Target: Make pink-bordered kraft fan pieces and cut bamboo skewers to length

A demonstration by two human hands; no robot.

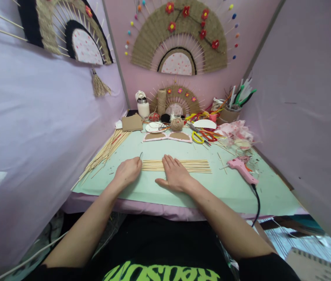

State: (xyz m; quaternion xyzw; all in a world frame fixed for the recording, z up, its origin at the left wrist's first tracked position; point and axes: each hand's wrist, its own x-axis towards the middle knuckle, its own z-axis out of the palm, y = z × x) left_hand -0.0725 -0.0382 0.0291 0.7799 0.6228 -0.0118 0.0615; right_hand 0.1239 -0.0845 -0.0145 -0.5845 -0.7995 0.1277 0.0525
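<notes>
A row of thin wooden sticks [199, 166] lies side by side on the pale green tabletop [153, 191]. My right hand [177, 174] rests flat across the middle of the row, fingers stretched and thumb apart. At the left ends of the sticks, my left hand [128, 171] is closed, its knuckles on top. A small thin, dark curved piece [141, 156] sticks up beside its fingers; what it belongs to is hidden by the hand. Both hands are on the table, with the sticks between and under them.
More loose sticks [102, 153] lie at the left. A pink glue gun [243, 170] with a black cord is at the right. Behind are scissors [198, 137], a twine ball [177, 124], cardboard pieces [132, 122], a white bottle [143, 108] and a tool pot [229, 115].
</notes>
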